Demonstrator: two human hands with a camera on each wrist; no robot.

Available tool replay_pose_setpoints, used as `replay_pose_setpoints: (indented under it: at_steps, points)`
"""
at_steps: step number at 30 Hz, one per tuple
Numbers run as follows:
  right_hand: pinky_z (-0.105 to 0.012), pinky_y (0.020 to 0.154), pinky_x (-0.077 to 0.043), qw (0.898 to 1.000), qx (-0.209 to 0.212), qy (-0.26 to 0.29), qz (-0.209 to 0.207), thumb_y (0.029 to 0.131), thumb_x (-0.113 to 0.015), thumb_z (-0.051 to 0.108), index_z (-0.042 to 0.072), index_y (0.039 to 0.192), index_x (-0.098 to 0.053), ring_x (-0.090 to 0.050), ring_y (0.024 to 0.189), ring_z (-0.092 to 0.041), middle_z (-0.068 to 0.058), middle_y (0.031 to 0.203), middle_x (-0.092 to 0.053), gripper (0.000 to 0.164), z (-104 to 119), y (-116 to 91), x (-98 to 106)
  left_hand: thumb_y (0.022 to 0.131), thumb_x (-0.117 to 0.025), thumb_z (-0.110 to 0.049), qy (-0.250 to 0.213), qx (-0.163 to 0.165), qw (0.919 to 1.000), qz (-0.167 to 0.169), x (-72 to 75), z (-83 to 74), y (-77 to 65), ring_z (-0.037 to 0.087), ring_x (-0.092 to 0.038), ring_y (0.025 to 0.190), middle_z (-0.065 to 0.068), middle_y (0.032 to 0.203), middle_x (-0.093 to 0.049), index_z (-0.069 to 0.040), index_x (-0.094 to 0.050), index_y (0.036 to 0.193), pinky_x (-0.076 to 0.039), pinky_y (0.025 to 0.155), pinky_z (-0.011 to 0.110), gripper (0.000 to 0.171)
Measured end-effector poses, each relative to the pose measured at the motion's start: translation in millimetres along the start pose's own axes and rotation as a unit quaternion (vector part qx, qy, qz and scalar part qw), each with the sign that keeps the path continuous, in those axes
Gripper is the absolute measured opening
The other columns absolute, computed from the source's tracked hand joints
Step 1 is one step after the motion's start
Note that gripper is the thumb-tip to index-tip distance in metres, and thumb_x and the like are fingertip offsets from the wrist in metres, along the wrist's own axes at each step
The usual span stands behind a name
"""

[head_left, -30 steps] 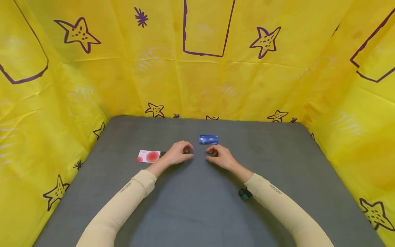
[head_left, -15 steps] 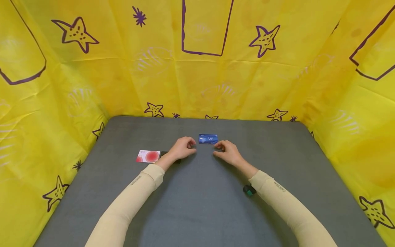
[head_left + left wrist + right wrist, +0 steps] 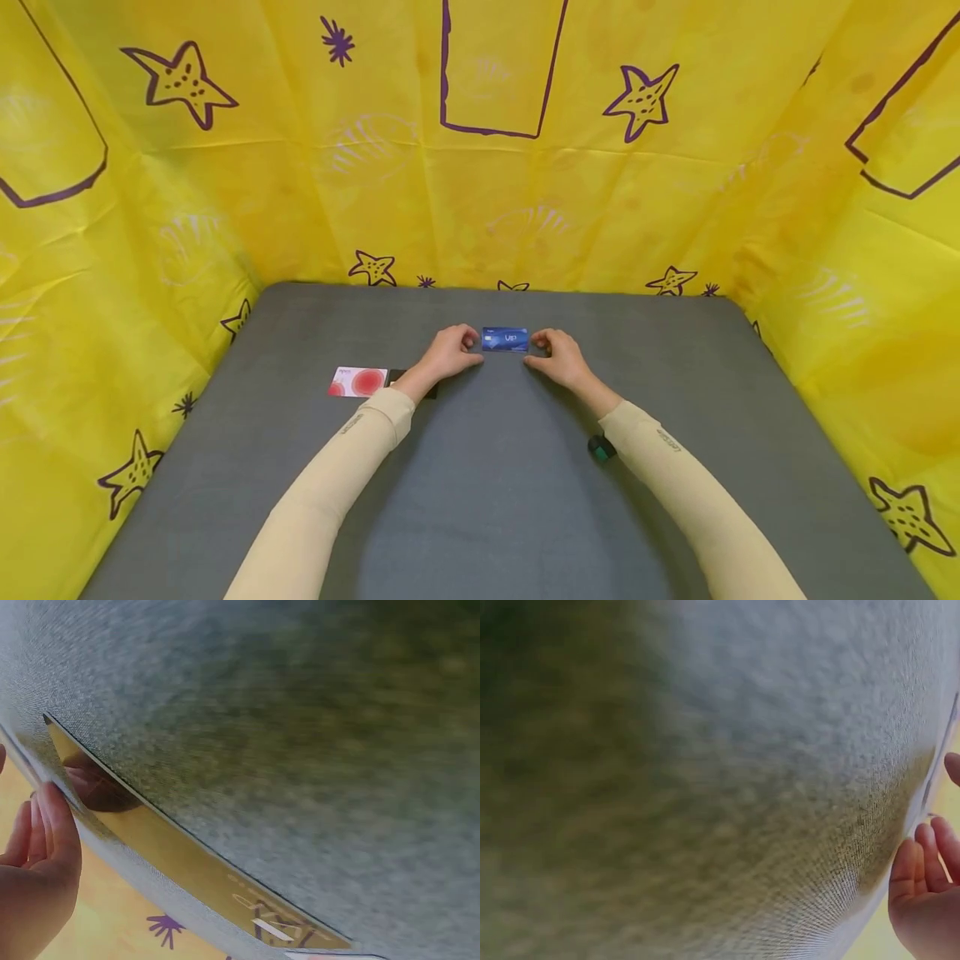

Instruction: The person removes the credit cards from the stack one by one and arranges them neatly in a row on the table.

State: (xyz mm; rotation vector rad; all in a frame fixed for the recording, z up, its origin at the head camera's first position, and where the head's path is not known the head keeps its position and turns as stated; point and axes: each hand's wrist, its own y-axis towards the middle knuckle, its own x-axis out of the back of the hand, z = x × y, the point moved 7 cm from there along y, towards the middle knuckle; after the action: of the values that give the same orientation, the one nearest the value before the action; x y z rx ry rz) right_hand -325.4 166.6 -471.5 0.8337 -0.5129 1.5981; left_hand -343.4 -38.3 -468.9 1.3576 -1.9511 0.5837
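A blue card marked VIP (image 3: 506, 339) lies flat at the far middle of the table. My left hand (image 3: 452, 350) is at its left edge, thumb and fingers loosely bent. On the opposite side my right hand (image 3: 561, 357) is at the right edge in a similar pose. Whether the fingertips touch the card cannot be told. Under my left wrist is a glossy black card (image 3: 180, 847), largely hidden in the head view. Beside it lies a white card with red circles (image 3: 358, 382).
The grey table (image 3: 480, 500) is enclosed at the back and sides by a yellow cloth (image 3: 480, 192) with purple starfish drawings. A dark and green device (image 3: 601, 448) sits at my right wrist.
My left hand has moved forward and right to the blue card's left edge. The right hand has shifted slightly outward to its right edge. The cards lie where they were.
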Motion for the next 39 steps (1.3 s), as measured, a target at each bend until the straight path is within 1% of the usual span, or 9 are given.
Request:
replay_pose_setpoints:
  at_steps: [10,15,18,28,37,39]
  points:
    - [-0.045,0.085,-0.040,1.000,-0.003,-0.011,-0.006,0.081,-0.079,0.022,-0.004,0.115,-0.063,-0.052,0.093,-0.031,-0.018,0.104,-0.063,0.046,-2.7,11.6,-2.1,0.084,-0.076,-0.015,0.007,0.004,1.0000,-0.002,-5.3,-0.4,12.4,0.027,-0.056,0.096,0.014,0.106,-0.059,0.001,-0.060,0.120,-0.046,0.088,0.038,0.043]
    - [-0.047,0.090,-0.038,1.000,0.004,-0.023,-0.009,0.080,-0.079,0.023,-0.005,0.115,-0.063,-0.053,0.097,-0.034,-0.019,0.105,-0.063,0.047,-2.3,16.1,-3.0,0.083,-0.077,-0.016,0.007,0.004,1.0000,-0.002,-6.9,-3.3,17.7,0.026,-0.057,0.096,0.014,0.106,-0.059,0.002,-0.059,0.120,-0.046,0.088,0.038,0.045]
    - [-0.048,0.093,-0.038,1.000,0.005,-0.020,-0.006,0.080,-0.079,0.023,-0.005,0.115,-0.062,-0.053,0.100,-0.036,-0.020,0.106,-0.063,0.048,-1.0,18.8,-4.7,0.083,-0.078,-0.017,0.013,0.006,0.9999,0.002,-8.0,-4.1,20.6,0.025,-0.056,0.097,0.013,0.106,-0.059,0.002,-0.058,0.122,-0.045,0.089,0.037,0.047]
    - [-0.050,0.097,-0.035,1.000,-0.018,-0.014,0.018,0.083,-0.077,0.024,-0.005,0.123,-0.058,-0.048,0.108,-0.038,-0.021,0.112,-0.058,0.054,1.7,20.8,-11.0,0.082,-0.078,-0.020,0.034,0.022,0.9990,0.021,-10.4,-3.8,23.9,0.026,-0.053,0.098,0.014,0.107,-0.057,0.001,-0.056,0.129,-0.042,0.092,0.038,0.056]
    - [-0.051,0.098,-0.035,0.999,-0.022,-0.015,0.031,0.084,-0.076,0.026,-0.005,0.129,-0.057,-0.046,0.112,-0.039,-0.023,0.117,-0.056,0.058,-1.4,22.5,-12.6,0.080,-0.079,-0.022,0.028,0.017,0.9994,0.013,-11.5,-0.5,27.4,0.025,-0.053,0.097,0.011,0.104,-0.058,0.000,-0.059,0.128,-0.042,0.090,0.037,0.056]
    - [-0.050,0.099,-0.034,0.999,-0.028,-0.013,0.035,0.084,-0.076,0.026,-0.004,0.130,-0.056,-0.045,0.113,-0.039,-0.022,0.118,-0.055,0.058,-3.1,22.8,-13.0,0.081,-0.079,-0.022,0.024,0.017,0.9995,0.012,-12.2,0.1,28.1,0.025,-0.053,0.097,0.011,0.103,-0.058,0.000,-0.059,0.127,-0.042,0.090,0.037,0.055]
